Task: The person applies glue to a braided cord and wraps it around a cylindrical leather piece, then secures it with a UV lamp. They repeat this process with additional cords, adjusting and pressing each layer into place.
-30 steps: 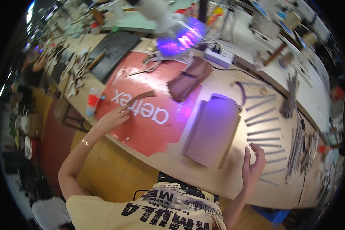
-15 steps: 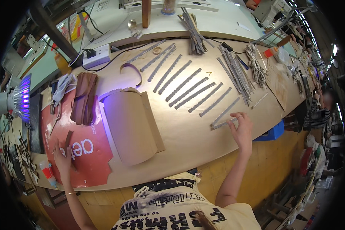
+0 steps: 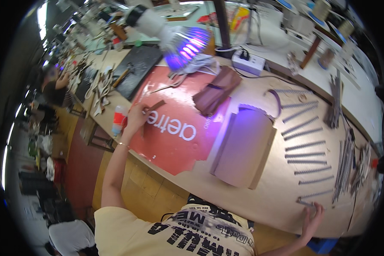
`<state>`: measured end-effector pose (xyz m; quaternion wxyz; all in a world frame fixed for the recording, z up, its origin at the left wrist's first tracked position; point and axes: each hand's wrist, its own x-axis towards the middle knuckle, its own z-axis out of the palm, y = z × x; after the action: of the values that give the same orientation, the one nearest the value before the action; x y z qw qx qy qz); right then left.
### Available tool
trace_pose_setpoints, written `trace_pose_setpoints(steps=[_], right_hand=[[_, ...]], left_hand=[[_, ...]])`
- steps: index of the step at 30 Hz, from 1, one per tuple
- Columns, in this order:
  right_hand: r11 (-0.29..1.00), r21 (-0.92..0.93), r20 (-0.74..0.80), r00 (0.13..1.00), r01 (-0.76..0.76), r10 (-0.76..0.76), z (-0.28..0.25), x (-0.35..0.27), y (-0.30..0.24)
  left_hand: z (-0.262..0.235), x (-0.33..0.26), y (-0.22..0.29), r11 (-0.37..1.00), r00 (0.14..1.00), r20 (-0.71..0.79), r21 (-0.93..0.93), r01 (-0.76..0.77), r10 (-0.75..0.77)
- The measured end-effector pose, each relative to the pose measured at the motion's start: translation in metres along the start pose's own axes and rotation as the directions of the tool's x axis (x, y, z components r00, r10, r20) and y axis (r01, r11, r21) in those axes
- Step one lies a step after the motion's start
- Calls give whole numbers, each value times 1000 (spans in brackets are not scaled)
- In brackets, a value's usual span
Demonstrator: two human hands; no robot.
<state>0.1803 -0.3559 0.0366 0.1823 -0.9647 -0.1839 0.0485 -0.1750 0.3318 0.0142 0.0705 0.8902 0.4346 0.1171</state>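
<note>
The left hand [image 3: 136, 116] pinches a short brown strip [image 3: 154, 106], its long axis running up toward the far right. The right hand [image 3: 312, 216], fingers spread open, touches the nearest grey strip [image 3: 309, 196], which lies left to right.

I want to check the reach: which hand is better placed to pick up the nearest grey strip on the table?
The right hand. Its fingers already touch the end of the nearest grey strip at the table's near edge. The left hand is far off, on a brown stick over the red sheet.

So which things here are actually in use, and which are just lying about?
In hand:
left hand on brown strip and red sheet
right hand at end of a grey strip

Lying about:
lamp
power strip
folded cardboard
brown pouch
</note>
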Motion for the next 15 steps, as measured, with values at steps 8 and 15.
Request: trace_pose_setpoints(steps=[8,15], right_hand=[[995,-95,33,999,23,-20,-11,0,-9],[998,57,68,997,29,-33,-21,-2,-49]], left_hand=[[-18,-12,30,997,996,-84,68,48,-42],[-45,-65,191,885,947,-199,-350,-308,250]])
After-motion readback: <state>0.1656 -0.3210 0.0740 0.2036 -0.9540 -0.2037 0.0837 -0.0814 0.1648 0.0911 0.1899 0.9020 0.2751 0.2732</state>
